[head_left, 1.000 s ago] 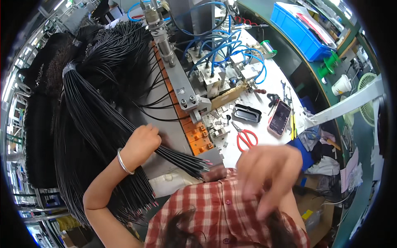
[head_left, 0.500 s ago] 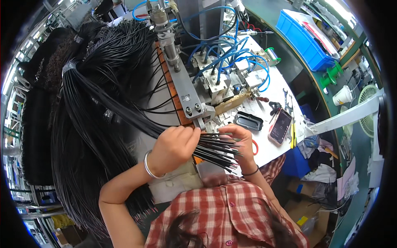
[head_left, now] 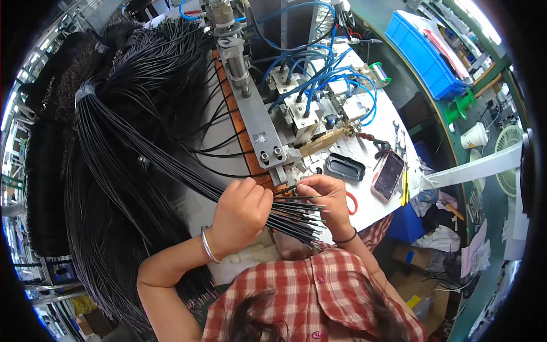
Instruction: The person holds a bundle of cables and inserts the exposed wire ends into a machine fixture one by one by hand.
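Note:
My left hand [head_left: 242, 215] is closed around a bundle of thin black cables [head_left: 296, 219], whose stripped, coloured ends fan out to the right. With thumb and fingertips pinched together, my right hand [head_left: 327, 199] holds the end of one cable by the bundle's upper side. Just beyond both hands lies the tip of a metal machine arm [head_left: 276, 171] over an orange strip [head_left: 242, 134] into which several single cables run. Leftward, the bundle runs back to a large tied hank of black cables [head_left: 108, 131].
Blue air hoses [head_left: 319, 62] loop over metal blocks behind the arm. On the white table stand a black open case [head_left: 345, 167], a phone [head_left: 389, 175], wrenches [head_left: 396, 134] and a red ring handle [head_left: 352, 203]. Farther right are a blue bin [head_left: 419, 54] and a white bucket [head_left: 474, 135].
My right fingers have come together on a cable end, pulling it slightly apart from the bundle. My left hand has shifted slightly, still gripping the cables, and the view has shifted a little.

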A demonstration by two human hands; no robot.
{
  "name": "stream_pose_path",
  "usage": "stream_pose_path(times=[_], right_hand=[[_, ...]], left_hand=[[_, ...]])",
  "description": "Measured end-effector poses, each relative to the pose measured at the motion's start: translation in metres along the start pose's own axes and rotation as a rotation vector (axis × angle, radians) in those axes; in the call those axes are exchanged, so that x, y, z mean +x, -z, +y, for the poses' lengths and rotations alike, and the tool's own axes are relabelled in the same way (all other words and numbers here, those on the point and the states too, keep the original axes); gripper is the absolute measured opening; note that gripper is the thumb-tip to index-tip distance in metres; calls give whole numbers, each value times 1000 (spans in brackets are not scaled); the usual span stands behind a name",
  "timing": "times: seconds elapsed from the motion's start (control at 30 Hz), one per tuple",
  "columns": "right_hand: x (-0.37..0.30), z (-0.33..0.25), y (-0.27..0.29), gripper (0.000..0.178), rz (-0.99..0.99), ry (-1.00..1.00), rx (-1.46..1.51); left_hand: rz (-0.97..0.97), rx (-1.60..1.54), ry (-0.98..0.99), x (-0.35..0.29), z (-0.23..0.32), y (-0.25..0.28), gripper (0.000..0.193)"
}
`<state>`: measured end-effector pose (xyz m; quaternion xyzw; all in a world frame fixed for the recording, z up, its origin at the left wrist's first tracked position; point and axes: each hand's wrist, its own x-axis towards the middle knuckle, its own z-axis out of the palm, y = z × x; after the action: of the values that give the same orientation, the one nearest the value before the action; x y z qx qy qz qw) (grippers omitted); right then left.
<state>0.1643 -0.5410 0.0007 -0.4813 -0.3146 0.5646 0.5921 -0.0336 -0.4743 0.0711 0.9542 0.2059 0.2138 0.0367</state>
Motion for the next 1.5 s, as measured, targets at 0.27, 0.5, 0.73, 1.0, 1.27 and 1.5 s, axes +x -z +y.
stream_pose_path(times=[0.27,0.5,0.73,1.0,1.27,1.5], right_hand=[[-2,-5,-3,11,-120,72,40],[-3,-9,1,11,-128,49,-5],[-1,-9,3,8,-227,-46,-17],[2,-3,6,6,-141,-67,-38],[11,7,9,11,-178,-109,-109],[9,-4,9,11,-185,-280,-177]], left_hand=[[-103,-26,54,0,4,6,37],[-63,-40,52,0,5,6,31],[-84,-47,38,-2,4,5,16],[-82,-3,-119,-1,2,-5,8],[-132,-57,22,-4,7,-3,17],[-113,-21,-16,-3,6,-9,14]])
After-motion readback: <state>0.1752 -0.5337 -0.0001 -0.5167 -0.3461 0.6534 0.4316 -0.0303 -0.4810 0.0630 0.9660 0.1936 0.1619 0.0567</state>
